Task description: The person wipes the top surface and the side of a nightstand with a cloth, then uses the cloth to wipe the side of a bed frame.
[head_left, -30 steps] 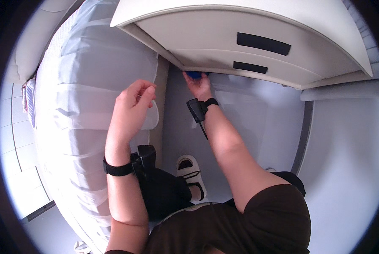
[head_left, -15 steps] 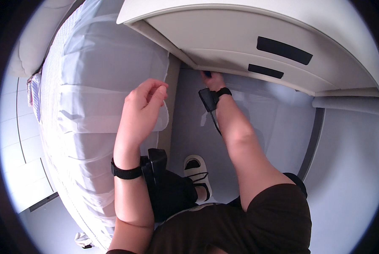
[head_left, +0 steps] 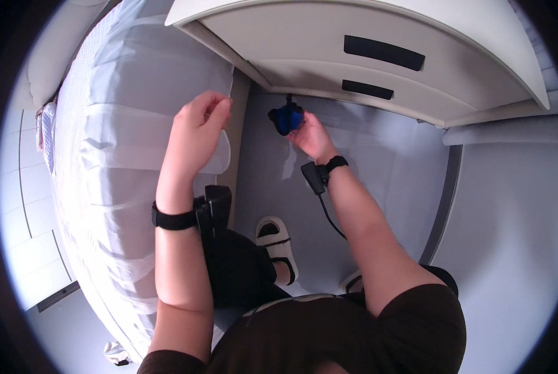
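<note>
My right hand point(head_left: 312, 137) is closed on a rounded blue-and-black object point(head_left: 286, 118), just above the floor in front of the drawer cabinet point(head_left: 279, 50). A thin black piece rises from the object toward the cabinet's bottom edge; its exact kind does not show. My left hand point(head_left: 198, 124) hangs in the air beside the bed's white skirt point(head_left: 129, 149), loosely curled, with a gap between thumb and fingers and nothing seen in it. Black straps with small boxes circle both wrists.
The cabinet has two black handle slots point(head_left: 385, 52) and a low bottom edge over the grey floor point(head_left: 378, 162). My sandalled foot point(head_left: 276, 240) stands between bed and cabinet. A cable point(head_left: 332, 218) trails from my right wrist box. A whitish item point(head_left: 115, 352) lies at the lower left.
My right hand has drawn back from beneath the cabinet's front edge, bringing the blue-and-black object into clear sight. My left hand has shifted slightly up and left in the view.
</note>
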